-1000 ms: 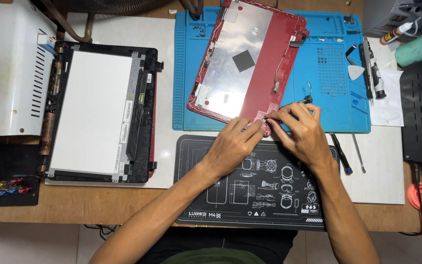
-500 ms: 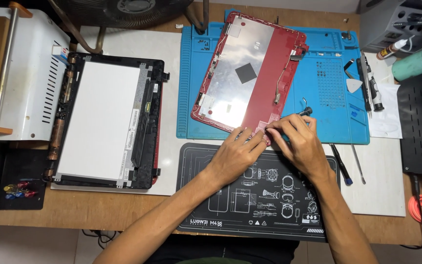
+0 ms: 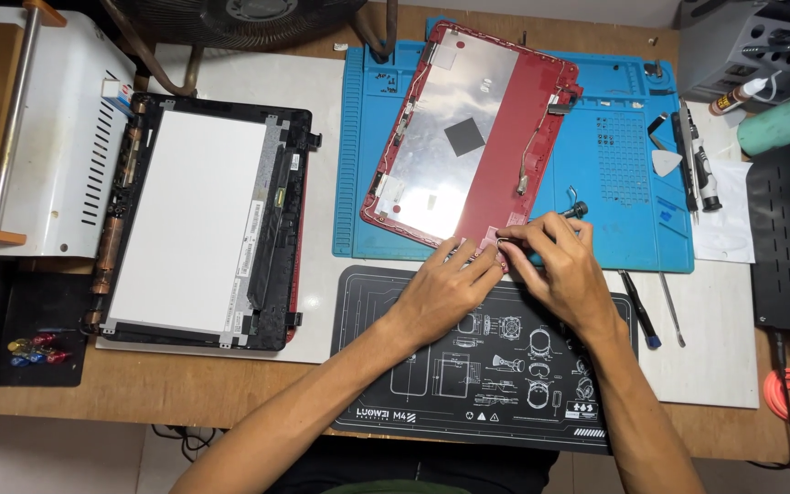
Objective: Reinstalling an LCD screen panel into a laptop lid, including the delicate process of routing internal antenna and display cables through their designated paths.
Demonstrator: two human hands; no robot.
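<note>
Where hands [image 3: 505, 274] meet: red lid's [image 3: 505, 155] corner.

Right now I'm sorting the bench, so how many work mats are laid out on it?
2. A blue mat lies under the red laptop lid; a black mat sits nearer the person, under the left hand and right hand. None seem hidden.

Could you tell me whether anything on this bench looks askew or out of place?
The red laptop lid lies tilted across the blue mat, its top corner past the mat's far edge. Loose thin cables trail across its inside. Both hands, left and right, work at its near corner.
</note>
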